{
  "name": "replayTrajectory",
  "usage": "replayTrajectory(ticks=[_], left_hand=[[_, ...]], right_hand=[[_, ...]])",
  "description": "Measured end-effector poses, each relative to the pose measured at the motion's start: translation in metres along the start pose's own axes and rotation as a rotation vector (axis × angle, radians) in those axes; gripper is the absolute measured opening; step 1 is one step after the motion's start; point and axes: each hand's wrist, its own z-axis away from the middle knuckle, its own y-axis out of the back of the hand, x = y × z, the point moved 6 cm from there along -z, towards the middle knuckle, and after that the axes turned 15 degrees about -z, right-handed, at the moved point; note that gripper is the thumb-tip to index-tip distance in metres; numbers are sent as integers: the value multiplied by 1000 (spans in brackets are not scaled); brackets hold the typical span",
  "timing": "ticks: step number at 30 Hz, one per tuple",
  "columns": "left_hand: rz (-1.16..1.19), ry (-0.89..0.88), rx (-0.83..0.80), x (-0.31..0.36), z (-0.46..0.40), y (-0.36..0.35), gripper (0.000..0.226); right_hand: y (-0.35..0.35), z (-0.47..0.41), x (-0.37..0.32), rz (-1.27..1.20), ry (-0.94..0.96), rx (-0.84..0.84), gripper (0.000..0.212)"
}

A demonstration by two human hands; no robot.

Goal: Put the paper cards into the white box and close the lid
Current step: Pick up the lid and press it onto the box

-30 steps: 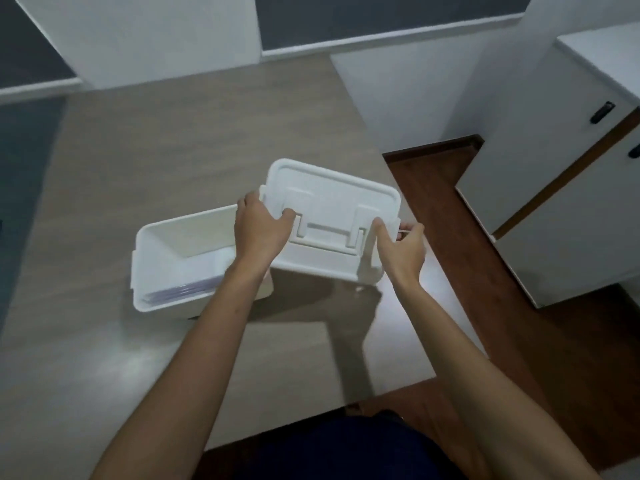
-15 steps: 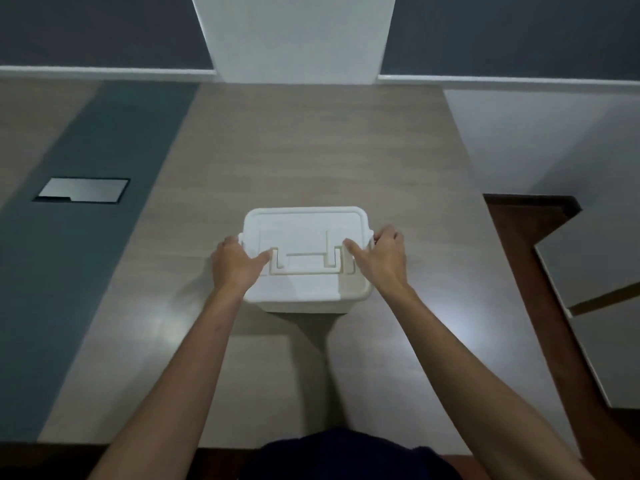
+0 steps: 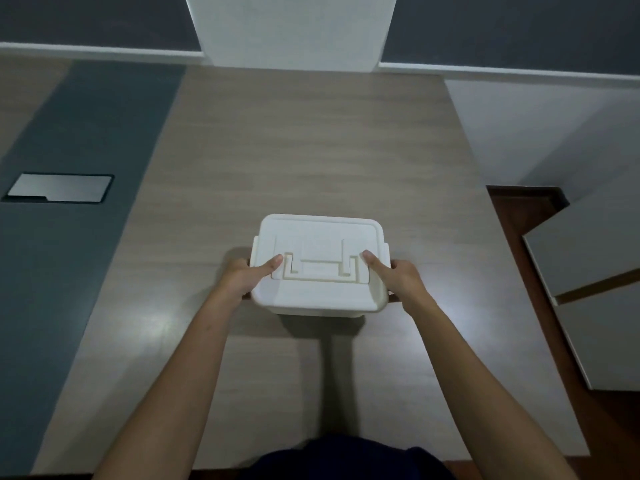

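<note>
The white box (image 3: 318, 308) stands on the wooden table (image 3: 311, 150), straight in front of me. Its white lid (image 3: 318, 237) lies flat on top and covers the opening, with a folded handle recessed in its near half. My left hand (image 3: 246, 275) holds the lid's left side, thumb resting on top. My right hand (image 3: 398, 277) holds the right side the same way. The paper cards are hidden inside the box.
A dark grey strip (image 3: 69, 237) runs down the table's left part, with a metal cover plate (image 3: 59, 188) set in it. White cabinets (image 3: 595, 289) stand to the right over a brown floor. A white pillar (image 3: 291, 29) rises behind the table.
A second ago both hands held the lid in the air to the right of the open box. The lid now sits on the box, and my hands press its sides.
</note>
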Motion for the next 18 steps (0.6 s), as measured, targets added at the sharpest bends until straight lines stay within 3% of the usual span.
replayTrajectory(ticks=[4, 6, 11, 18], left_hand=[[93, -1, -14, -2, -6, -3, 55], [146, -31, 30, 1, -6, -2, 41], [-5, -175, 521, 20, 9, 5, 55], [-137, -318, 710, 20, 0, -3, 60]], right_hand=[[0, 1, 0, -100, 25, 82, 64], [2, -1, -12, -21, 165, 206, 65], [-15, 1, -33, 212, 495, 388, 57], [-19, 3, -37, 293, 706, 450, 48]])
